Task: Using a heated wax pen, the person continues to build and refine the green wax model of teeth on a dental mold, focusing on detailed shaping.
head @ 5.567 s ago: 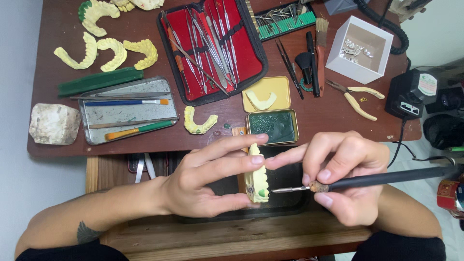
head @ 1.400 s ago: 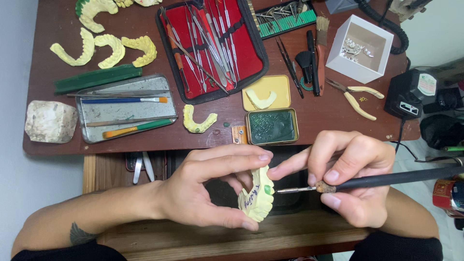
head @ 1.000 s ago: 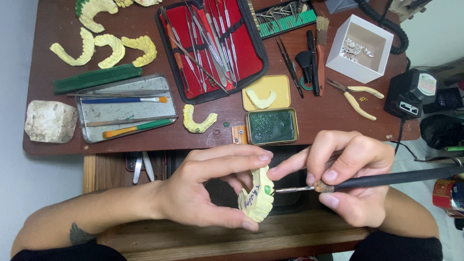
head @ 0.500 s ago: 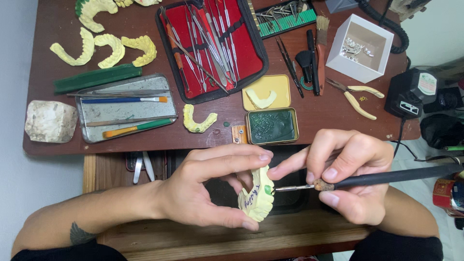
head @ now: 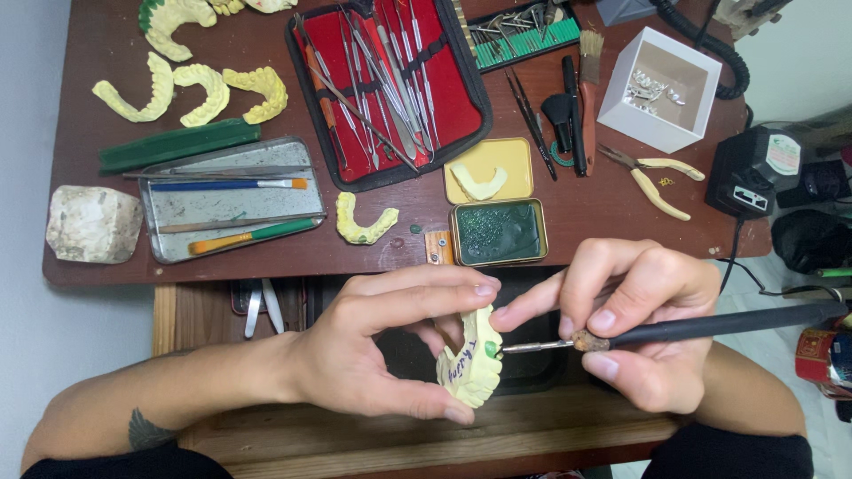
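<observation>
My left hand (head: 382, 346) pinches a pale yellow dental cast (head: 472, 368) between thumb and fingers, held on edge over the open drawer. A small green wax spot shows on the cast's right side. My right hand (head: 643, 328) grips a black-handled wax tool (head: 701, 326) like a pen. Its thin metal tip touches the cast at the green spot, and my right forefinger rests against the cast's top.
On the brown table (head: 577, 213) lie a red instrument case (head: 390, 84), a tin of green wax (head: 499, 232), a yellow lid (head: 490, 170) with a cast piece, a metal tray (head: 231, 200) with brushes, several yellow casts (head: 191, 89), pliers (head: 652, 177), a white box (head: 661, 84) and a stone block (head: 93, 223).
The cast has turned in my left hand from upright to tilted, its written side showing. The tool tip has stayed at the cast's right side.
</observation>
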